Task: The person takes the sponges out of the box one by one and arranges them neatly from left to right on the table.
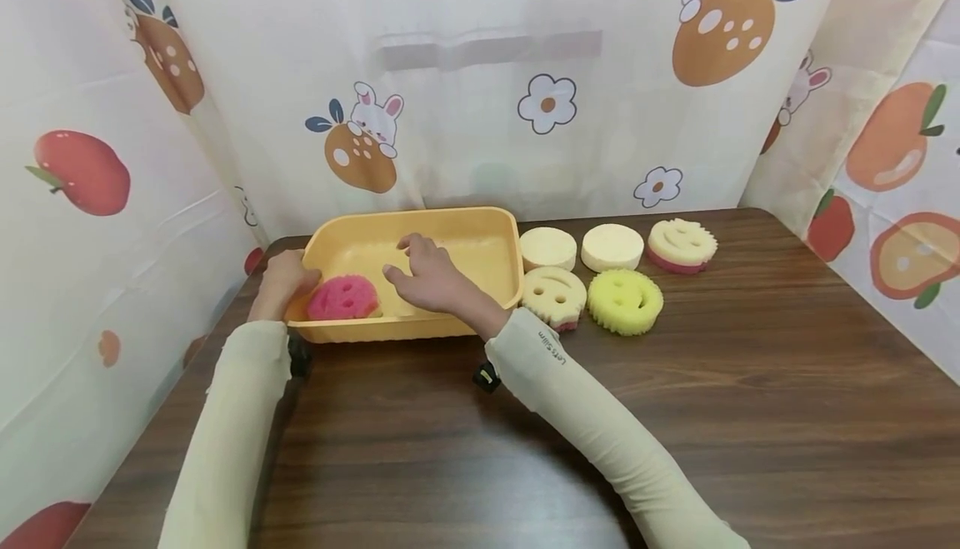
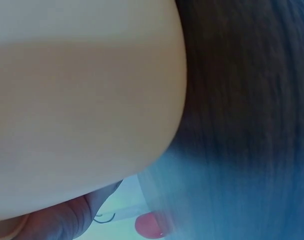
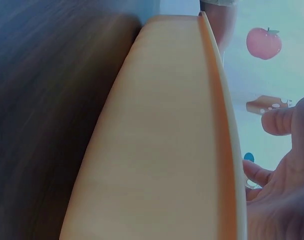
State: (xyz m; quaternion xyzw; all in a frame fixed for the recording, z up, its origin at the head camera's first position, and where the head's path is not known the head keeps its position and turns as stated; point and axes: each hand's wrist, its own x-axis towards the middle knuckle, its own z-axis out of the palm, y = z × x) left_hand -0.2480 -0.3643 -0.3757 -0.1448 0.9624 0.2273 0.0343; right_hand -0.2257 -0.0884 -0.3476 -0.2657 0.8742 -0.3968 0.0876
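A yellow plastic tray (image 1: 420,328) lies on the table against the curtain. At its left end my left hand (image 1: 282,282) grips the rim; the tray's outer wall (image 2: 91,115) fills much of the left wrist view, partly hiding that hand (image 2: 61,220). Inside the tray, at the front left, rests a pink smiley-face sponge (image 1: 343,297). Above the tray's middle, my right hand (image 1: 433,276) reaches over the front rim with thumb and fingers spread, holding nothing. The right wrist view shows the same hand (image 3: 287,175) beyond the tray's long side wall (image 3: 157,125).
Right of the tray are two round cream sponges (image 1: 548,247) (image 1: 612,247), a cream smiley sponge (image 1: 555,295), a yellow smiley sponge (image 1: 626,301) and a cream-and-pink smiley sponge (image 1: 681,242). Printed curtains (image 1: 465,141) enclose the back and sides of the brown wooden table (image 1: 420,449).
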